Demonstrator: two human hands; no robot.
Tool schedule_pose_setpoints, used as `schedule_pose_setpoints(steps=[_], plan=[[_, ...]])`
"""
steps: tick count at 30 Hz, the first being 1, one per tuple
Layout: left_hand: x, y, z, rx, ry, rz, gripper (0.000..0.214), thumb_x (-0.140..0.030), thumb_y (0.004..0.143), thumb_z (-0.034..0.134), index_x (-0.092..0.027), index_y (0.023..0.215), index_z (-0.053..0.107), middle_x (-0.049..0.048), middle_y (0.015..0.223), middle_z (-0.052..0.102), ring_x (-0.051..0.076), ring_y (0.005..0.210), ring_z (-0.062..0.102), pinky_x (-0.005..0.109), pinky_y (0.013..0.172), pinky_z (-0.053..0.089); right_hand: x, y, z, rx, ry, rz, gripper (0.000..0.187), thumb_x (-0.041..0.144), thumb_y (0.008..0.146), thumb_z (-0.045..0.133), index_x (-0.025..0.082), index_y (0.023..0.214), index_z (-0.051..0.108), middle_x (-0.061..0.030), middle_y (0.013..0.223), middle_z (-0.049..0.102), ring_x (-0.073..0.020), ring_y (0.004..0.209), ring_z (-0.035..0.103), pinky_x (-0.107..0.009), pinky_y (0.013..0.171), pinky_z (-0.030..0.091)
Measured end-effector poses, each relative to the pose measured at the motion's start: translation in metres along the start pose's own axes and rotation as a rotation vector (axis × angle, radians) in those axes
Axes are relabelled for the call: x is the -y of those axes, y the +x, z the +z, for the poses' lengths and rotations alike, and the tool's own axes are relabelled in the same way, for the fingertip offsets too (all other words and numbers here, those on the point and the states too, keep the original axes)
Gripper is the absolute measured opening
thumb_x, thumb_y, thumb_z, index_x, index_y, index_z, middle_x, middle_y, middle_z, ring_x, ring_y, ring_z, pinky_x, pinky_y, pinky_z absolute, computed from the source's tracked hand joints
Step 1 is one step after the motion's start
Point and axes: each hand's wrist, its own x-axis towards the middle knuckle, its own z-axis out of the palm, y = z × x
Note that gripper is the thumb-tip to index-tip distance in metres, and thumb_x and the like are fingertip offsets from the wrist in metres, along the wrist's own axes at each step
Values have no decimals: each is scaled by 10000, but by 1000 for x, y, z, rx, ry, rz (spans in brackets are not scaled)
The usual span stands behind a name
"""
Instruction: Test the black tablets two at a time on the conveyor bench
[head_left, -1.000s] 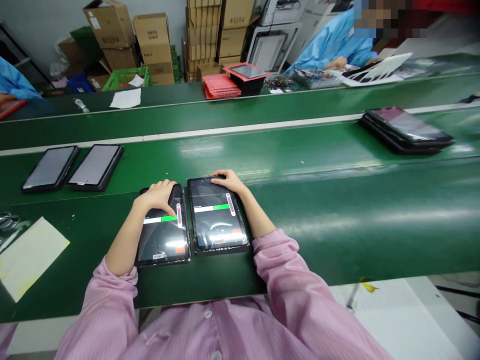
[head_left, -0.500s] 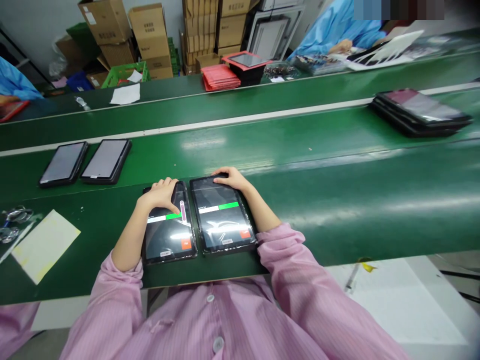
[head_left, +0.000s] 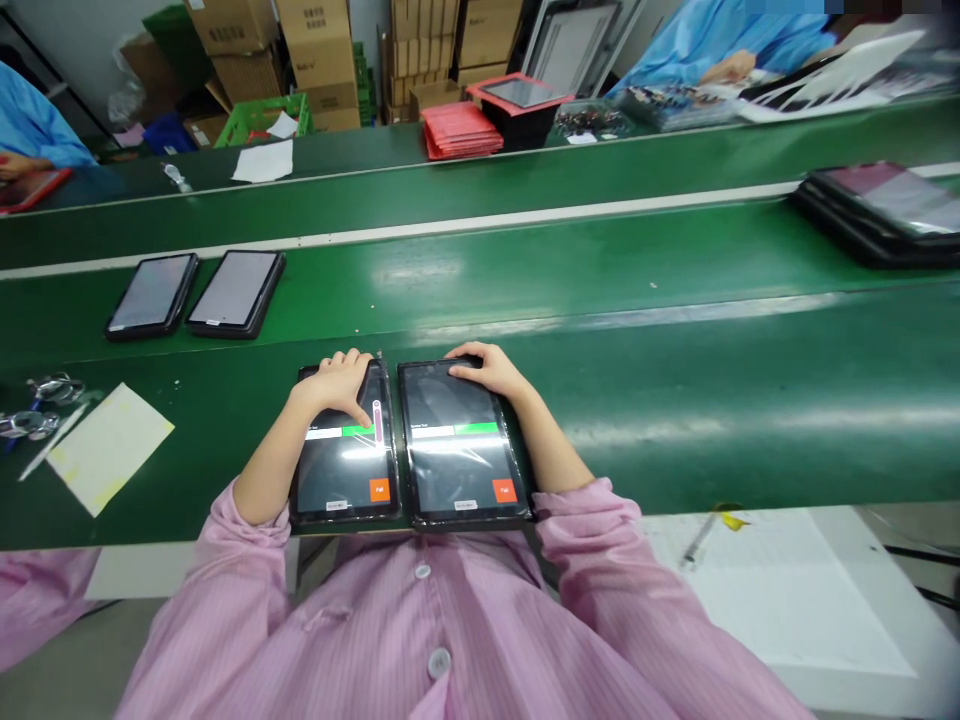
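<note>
Two black tablets lie side by side at the front edge of the green bench, screens up and lit. On the left tablet (head_left: 343, 470), my left hand (head_left: 337, 388) grips the upper part, its fingers over the far edge and its thumb on the screen near a green bar and a pink slider. At the right tablet (head_left: 465, 462), my right hand (head_left: 491, 368) grips the far right corner, thumb on the glass and fingers over the top edge. Each screen shows a white-and-green bar and an orange button low on the right.
Two more tablets (head_left: 234, 290) lie at the back left. A tablet stack (head_left: 885, 215) sits far right. Pale paper (head_left: 112, 448), a white pen (head_left: 52, 443) and clear-and-blue items (head_left: 30, 425) lie left. Across the bench are red sleeves (head_left: 461, 132) and people in blue sleeves.
Both tablets have slid toward my body, up to the bench's front edge, with my hands still on them. My view has shifted slightly.
</note>
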Motion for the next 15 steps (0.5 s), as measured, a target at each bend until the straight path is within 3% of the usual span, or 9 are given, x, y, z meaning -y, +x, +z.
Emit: schedule_pose_setpoints(steps=[15], plan=[[-5,2,-3,45,-7,-53,1259,-671,402,860,-220,1432,293,200,1362,408,479,1224,428,578,1001,370,-1,1,1,11,18,10,328,438,728,756,199,953,770,-71,989,763,-280,938,679,-401,902,495]])
